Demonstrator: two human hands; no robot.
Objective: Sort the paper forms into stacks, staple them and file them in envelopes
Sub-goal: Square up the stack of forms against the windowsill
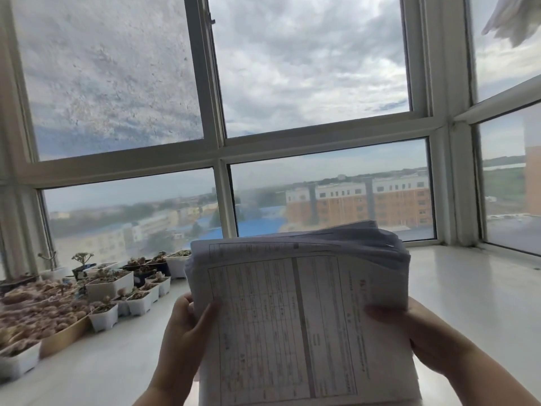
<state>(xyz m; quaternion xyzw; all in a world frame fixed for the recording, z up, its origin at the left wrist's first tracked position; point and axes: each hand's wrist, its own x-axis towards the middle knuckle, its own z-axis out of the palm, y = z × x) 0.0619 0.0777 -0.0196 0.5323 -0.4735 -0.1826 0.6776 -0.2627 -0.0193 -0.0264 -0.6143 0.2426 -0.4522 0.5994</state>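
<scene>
A thick stack of paper forms [298, 312] printed with tables is held up in front of me, above a white windowsill. My left hand [187, 326] grips its left edge, thumb on the top sheet and fingers behind. On the stack's right edge, my right hand [409, 326] holds it the same way, thumb lying across the front page. The sheets at the far end fan out slightly. No stapler or envelopes are in view.
Several small white pots with succulents [117, 285] crowd the left part of the white windowsill [468, 288]. A brown tray of plants [58, 335] sits at the far left. Large window panes [316, 68] rise just behind.
</scene>
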